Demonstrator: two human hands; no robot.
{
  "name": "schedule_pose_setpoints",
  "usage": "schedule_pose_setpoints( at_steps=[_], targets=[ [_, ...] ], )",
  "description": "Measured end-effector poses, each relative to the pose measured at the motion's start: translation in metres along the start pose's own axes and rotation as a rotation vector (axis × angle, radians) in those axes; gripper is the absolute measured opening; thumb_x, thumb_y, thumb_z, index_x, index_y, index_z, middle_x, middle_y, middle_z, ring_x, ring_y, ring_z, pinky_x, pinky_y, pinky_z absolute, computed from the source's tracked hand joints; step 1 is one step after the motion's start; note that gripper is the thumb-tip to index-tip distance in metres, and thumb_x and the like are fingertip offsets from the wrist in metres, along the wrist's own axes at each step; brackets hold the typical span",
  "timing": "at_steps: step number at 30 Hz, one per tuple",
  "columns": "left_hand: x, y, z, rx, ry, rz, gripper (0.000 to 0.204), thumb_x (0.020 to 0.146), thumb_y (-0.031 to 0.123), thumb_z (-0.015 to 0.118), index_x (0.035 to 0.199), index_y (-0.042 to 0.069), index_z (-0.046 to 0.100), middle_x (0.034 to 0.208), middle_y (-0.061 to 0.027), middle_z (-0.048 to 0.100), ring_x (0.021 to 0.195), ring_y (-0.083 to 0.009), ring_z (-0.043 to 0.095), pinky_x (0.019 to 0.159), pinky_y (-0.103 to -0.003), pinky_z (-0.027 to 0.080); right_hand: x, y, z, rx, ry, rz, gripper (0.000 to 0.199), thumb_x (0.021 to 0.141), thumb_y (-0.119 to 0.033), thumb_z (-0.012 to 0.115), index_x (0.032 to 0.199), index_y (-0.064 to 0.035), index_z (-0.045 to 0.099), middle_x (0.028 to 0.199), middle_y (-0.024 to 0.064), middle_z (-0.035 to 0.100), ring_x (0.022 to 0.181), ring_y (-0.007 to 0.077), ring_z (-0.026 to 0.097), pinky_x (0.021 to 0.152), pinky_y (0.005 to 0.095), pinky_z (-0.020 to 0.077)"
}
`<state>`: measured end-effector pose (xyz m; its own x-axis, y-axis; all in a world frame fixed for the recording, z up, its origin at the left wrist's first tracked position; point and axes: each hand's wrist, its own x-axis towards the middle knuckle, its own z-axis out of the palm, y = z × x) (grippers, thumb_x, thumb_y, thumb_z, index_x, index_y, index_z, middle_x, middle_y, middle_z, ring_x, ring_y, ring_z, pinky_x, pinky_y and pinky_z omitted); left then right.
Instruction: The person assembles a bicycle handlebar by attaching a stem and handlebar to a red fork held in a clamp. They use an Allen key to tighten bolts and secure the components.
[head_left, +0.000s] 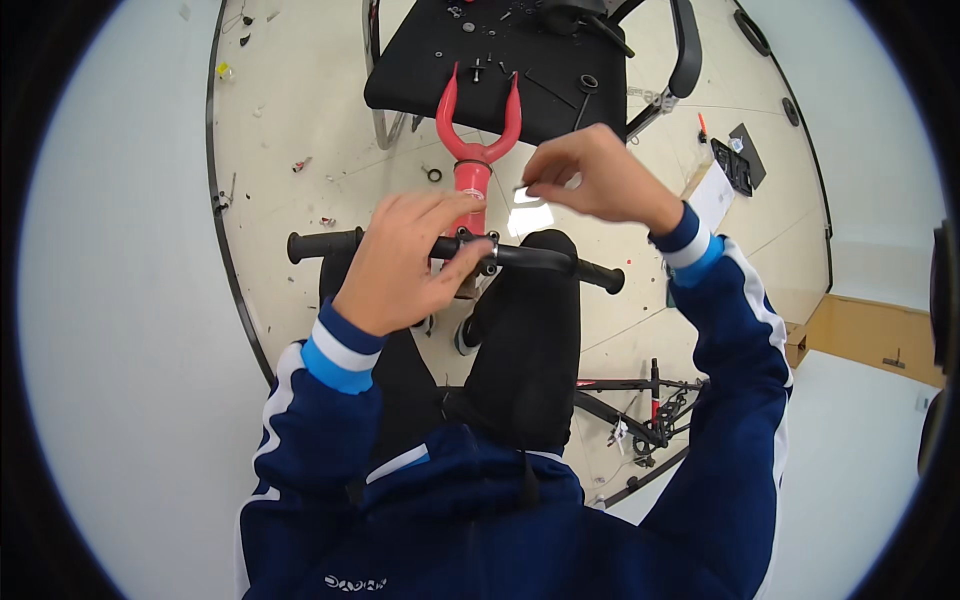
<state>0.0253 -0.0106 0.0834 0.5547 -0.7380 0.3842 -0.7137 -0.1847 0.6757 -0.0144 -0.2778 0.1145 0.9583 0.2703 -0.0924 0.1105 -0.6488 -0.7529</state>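
My left hand (410, 262) grips the middle of a black handlebar (540, 260) where it meets the stem of a red bicycle fork (476, 140). The fork's two blades point away from me toward a black chair seat. My right hand (590, 175) hovers just right of the fork's top, fingers pinched on a small thin metal piece (526, 190), possibly a tool or washer; it is too small to tell. The handlebar has black grips at both ends and lies across my knees.
A black chair (520, 60) ahead carries several small bolts, a ring and tools on its seat. A black bicycle frame with a chain (640, 410) lies on the floor at my right. A black parts tray (735, 165) and small bits lie on the beige floor.
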Motion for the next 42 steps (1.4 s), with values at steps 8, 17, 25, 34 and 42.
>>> schedule_pose_setpoints(
  at_steps=[8,17,25,34,42],
  targets=[
    [-0.001,-0.001,0.019,-0.003,-0.076,-0.048,0.016,0.086,0.003,0.065,0.102,0.0,0.068,0.098,-0.0149,0.069,0.092,-0.0354,0.063,0.082,-0.04,0.048,-0.01,-0.026,0.026,-0.062,-0.056,-0.129,0.012,0.08,0.001,0.073,0.092,0.0028,0.073,0.08,0.0114,0.069,0.066,0.0215,0.067,0.064,0.0297,0.0552],
    [-0.013,0.005,0.025,-0.064,-0.07,-0.118,0.025,0.082,0.018,0.071,0.102,0.004,0.068,0.098,-0.0106,0.067,0.091,-0.0302,0.062,0.084,-0.041,0.043,0.008,-0.038,0.031,-0.286,-0.169,-0.142,0.015,0.083,-0.009,0.072,0.089,0.0046,0.074,0.074,0.0171,0.07,0.066,0.027,0.067,0.064,0.0333,0.0538],
    [-0.02,0.009,0.025,0.084,-0.05,-0.107,0.033,0.082,0.021,0.073,0.109,0.005,0.066,0.104,-0.0089,0.067,0.097,-0.0292,0.063,0.085,-0.038,0.041,-0.005,-0.047,0.042,-0.275,-0.05,0.048,0.031,0.094,-0.022,0.068,0.081,0.0057,0.073,0.063,0.0178,0.064,0.048,0.0281,0.058,0.053,0.033,0.0483],
    [-0.02,0.007,0.025,0.082,-0.051,-0.102,0.034,0.082,0.022,0.074,0.111,0.006,0.066,0.105,-0.0079,0.067,0.099,-0.0286,0.062,0.086,-0.038,0.04,-0.026,-0.036,0.039,-0.169,0.069,-0.14,0.025,0.088,-0.001,0.064,0.113,-0.001,0.069,0.09,0.0151,0.07,0.077,0.0292,0.068,0.069,0.035,0.0553],
    [-0.018,0.009,0.025,0.047,-0.055,-0.112,0.032,0.082,0.021,0.072,0.11,0.005,0.066,0.103,-0.0096,0.066,0.1,-0.0294,0.062,0.094,-0.043,0.038,-0.019,-0.024,0.052,-0.261,0.05,-0.208,0.015,0.089,-0.006,0.065,0.103,-0.0005,0.064,0.095,0.0149,0.069,0.081,0.0335,0.068,0.072,0.0397,0.0544]
  ],
)
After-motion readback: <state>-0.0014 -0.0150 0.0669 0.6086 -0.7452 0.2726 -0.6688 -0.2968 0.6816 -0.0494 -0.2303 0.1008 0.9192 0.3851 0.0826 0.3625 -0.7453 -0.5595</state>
